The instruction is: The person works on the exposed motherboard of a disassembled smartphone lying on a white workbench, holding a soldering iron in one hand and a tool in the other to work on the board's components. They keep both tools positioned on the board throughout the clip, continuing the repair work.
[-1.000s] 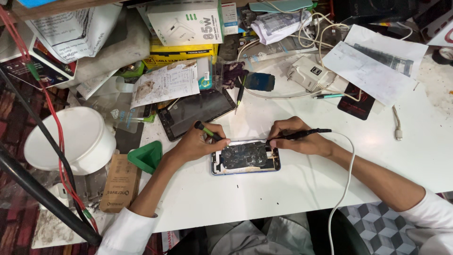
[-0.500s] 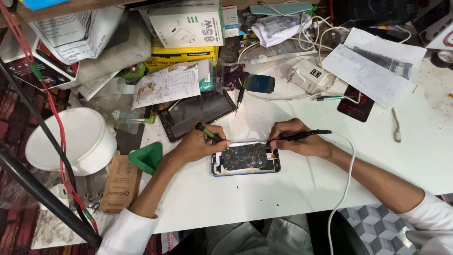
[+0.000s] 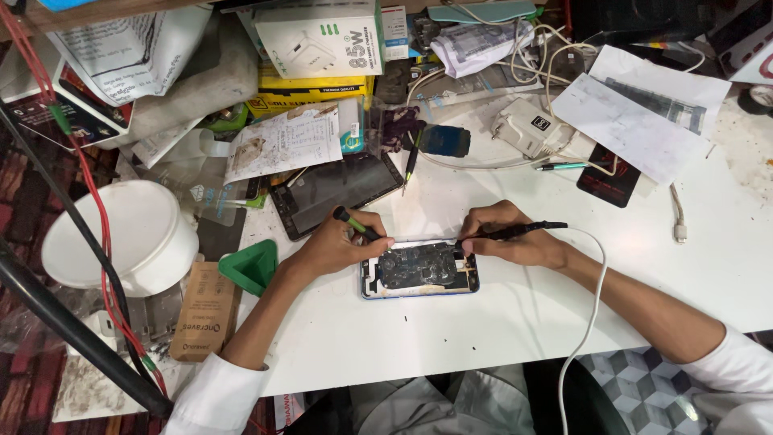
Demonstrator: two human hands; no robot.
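My left hand [image 3: 334, 246] is pinching a green-tipped screwdriver [image 3: 357, 225]; my right hand [image 3: 507, 242] is pinching a corded black tool [image 3: 515, 231], both touching the opened phone [image 3: 419, 270].

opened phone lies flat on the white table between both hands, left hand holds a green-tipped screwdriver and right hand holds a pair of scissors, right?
Not quite. The head view shows the right hand holding a black corded tool, not scissors. The rest stands: the opened phone lies flat on the white table between both hands, and the left hand holds a green-tipped screwdriver.
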